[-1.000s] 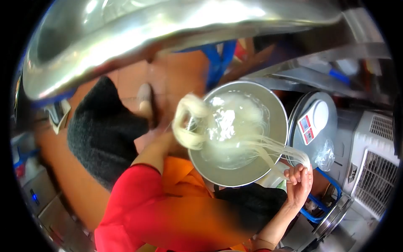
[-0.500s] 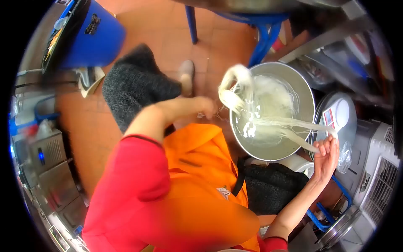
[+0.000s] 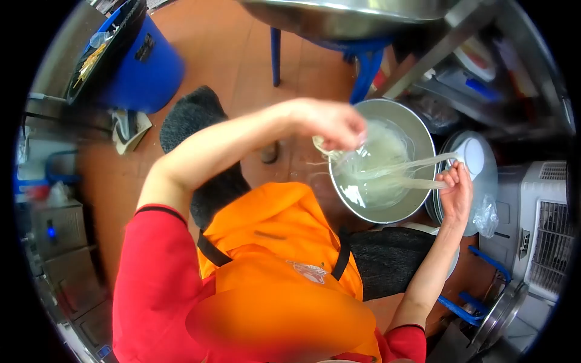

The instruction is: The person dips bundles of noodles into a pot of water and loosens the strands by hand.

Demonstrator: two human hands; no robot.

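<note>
A round metal pot (image 3: 431,140) holds cloudy water with pale, thin noodle-like strands (image 3: 387,176) soaking in it. My left hand (image 3: 338,126) is over the pot's left rim, blurred, with fingers curled together; what it grips is too unclear to make out. Part of a pale coil shows behind and below that hand, at the rim. Beyond the right rim, my right hand (image 3: 455,186) is closed on a looped bundle of the strands, stretched from the water in two lengths.
A white scale (image 3: 471,156) sits on round grey lids at the right. Beyond are a grey-white vented unit (image 3: 548,242) and a clear plastic bag (image 3: 486,216). A large metal basin (image 3: 357,21) on a blue stand is above the pot. At upper left stands a blue bin (image 3: 148,69).
My left hand has moved right and up to the pot's rim, in front of the coil. My right hand still holds the strands, now slightly higher. The view has shifted, showing more floor.
</note>
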